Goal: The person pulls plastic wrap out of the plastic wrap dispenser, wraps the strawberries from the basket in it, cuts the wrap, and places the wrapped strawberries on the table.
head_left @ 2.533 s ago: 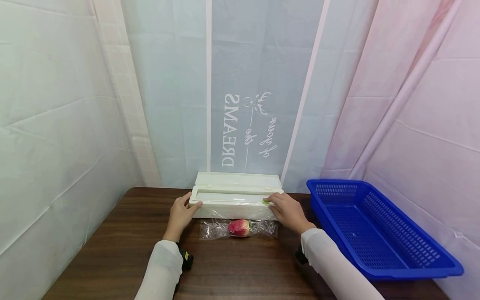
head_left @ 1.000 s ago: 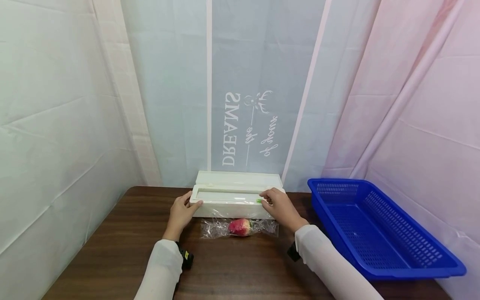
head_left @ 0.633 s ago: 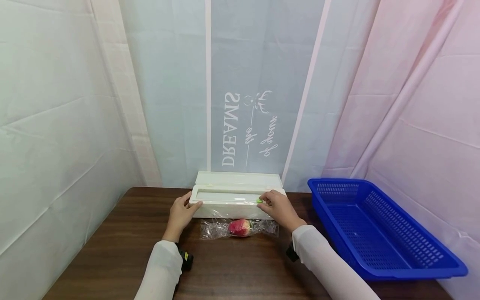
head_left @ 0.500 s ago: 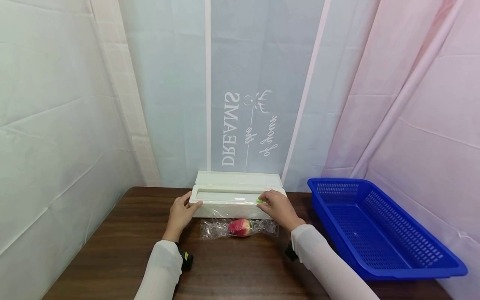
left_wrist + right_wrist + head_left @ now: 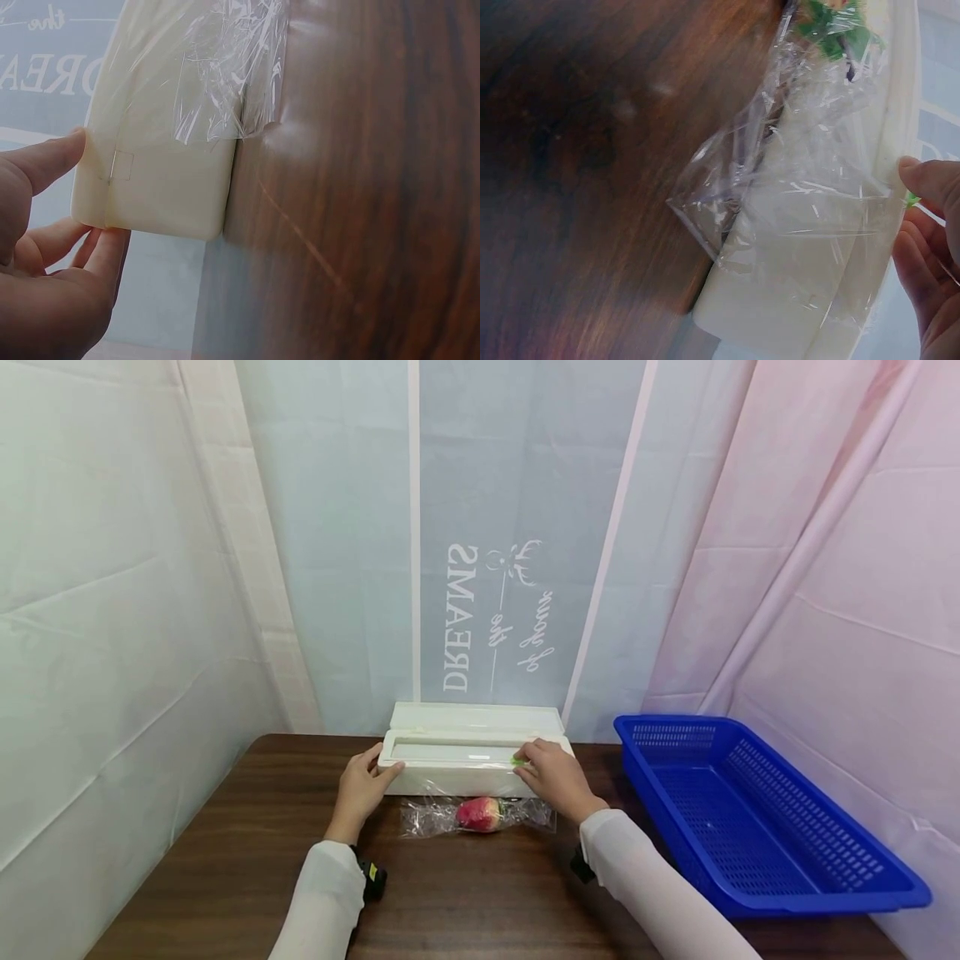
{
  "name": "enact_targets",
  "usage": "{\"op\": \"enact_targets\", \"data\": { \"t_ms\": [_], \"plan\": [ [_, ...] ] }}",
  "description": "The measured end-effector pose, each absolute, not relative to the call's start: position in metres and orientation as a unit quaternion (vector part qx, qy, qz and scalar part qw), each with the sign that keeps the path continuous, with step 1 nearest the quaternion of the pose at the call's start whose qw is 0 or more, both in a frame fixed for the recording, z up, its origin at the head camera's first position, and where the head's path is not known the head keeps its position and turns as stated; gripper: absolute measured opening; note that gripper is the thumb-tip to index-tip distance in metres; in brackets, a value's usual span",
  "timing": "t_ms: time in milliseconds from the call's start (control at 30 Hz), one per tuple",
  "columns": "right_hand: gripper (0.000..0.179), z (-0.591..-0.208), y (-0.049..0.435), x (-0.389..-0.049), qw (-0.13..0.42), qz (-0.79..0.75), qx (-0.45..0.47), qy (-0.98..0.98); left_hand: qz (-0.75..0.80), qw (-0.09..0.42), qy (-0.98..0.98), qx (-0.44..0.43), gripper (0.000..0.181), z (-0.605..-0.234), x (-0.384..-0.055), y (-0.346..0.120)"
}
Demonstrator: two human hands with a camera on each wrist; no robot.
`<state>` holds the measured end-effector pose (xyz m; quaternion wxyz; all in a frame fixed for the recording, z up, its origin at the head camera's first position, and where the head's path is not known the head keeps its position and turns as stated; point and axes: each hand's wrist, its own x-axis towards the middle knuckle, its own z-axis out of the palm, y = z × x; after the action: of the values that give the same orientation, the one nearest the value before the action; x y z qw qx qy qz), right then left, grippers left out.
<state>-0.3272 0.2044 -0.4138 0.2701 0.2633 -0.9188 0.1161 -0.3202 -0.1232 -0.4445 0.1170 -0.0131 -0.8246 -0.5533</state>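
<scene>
A cream cling-film dispenser (image 5: 457, 764) lies across the far side of the table with its lid open behind it. My left hand (image 5: 377, 767) grips its left end, thumb (image 5: 46, 157) on the front and fingers (image 5: 101, 251) round the end. At the right part of its top rail, my right hand (image 5: 528, 762) pinches the small green slider (image 5: 517, 761). A clear film sheet (image 5: 431, 817) runs from the dispenser onto the table. A red and green fruit (image 5: 478, 814) sits on it. The right wrist view shows the film (image 5: 802, 195) draped down the dispenser's front.
A large blue slotted basket (image 5: 750, 827) stands on the right of the dark wooden table (image 5: 225, 860). Pale curtains close in the back and both sides, one with printed lettering. Bare table lies in front of the fruit and to the left.
My right hand has slid the green slider a short way left along the dispenser's rail. The left hand, the fruit and the film have stayed put.
</scene>
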Motion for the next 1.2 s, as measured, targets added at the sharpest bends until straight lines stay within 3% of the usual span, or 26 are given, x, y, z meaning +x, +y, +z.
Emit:
{"op": "enact_targets", "data": {
  "t_ms": [367, 1200],
  "plan": [
    [0.018, -0.4189, 0.2045, -0.3276, 0.314, 0.089, 0.302, -0.896, -0.555, 0.120, -0.823, -0.016, 0.068, -0.4457, -0.3198, -0.1233],
    [0.025, -0.4211, 0.2021, -0.3316, 0.295, 0.027, 0.328, -0.897, -0.555, 0.132, -0.821, -0.018, 0.068, -0.4459, -0.3206, -0.1227]
  ]
}}
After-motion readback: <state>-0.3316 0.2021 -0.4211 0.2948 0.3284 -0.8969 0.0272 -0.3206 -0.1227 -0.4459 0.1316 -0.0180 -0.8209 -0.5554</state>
